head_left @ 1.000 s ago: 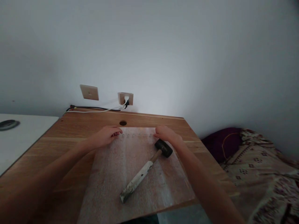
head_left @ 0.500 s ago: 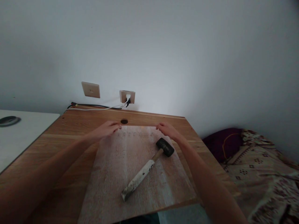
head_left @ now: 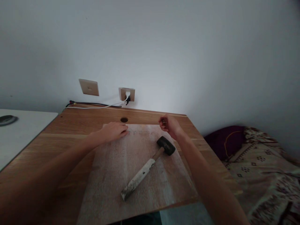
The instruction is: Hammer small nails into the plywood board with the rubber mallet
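A pale, worn wooden board lies on the wooden desk. On it a mallet rests diagonally, its black head at upper right and its chipped white-painted handle toward me. Small marks or bits, too small to name, run in a row along the board's far edge. My left hand lies over the far left corner of the board, fingers stretched toward that row. Just above the far right corner, my right hand is lifted with its fingers curled in a pinch; what they hold is too small to make out.
The wooden desk reaches the wall, with a round cable hole near its back. Cables run to a wall socket. At left stands a white surface with a dark round object; patterned bedding lies at right.
My right hand has lifted off the board's far right corner, fingers curling. My left hand has shifted right along the far edge and lies flatter. The mallet stays put on the board.
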Demonstrator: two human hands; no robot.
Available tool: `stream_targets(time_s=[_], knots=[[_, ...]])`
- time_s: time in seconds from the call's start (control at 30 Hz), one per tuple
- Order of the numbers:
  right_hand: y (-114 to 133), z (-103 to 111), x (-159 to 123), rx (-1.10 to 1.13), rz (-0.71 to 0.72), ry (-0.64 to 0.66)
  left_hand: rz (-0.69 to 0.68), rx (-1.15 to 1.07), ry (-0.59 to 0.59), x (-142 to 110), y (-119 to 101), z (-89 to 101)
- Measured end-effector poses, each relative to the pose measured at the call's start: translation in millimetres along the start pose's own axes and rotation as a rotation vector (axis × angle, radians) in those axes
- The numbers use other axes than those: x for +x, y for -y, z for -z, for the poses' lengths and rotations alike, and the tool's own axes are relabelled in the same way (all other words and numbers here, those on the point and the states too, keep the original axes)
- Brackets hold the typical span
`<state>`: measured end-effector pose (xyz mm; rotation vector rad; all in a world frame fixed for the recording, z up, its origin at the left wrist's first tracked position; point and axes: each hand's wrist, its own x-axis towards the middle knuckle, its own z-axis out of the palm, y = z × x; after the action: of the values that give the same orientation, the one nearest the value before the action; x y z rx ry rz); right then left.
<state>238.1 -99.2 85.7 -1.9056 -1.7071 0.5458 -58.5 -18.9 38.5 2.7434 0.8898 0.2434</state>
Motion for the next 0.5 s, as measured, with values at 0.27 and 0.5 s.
stream_targets(time_s=[0.27, 0.5], knots=[[22.0, -48.3, -3.5, -0.299, 0.017, 0.122, 0.412, -1.002, -0.263, 9.0, -8.4, 10.3], [19.1, -15.4, 3.7, 0.05, -0.033, -0.08, 0.194, -0.196, -0.017, 6.5, -28.2, -11.6]])
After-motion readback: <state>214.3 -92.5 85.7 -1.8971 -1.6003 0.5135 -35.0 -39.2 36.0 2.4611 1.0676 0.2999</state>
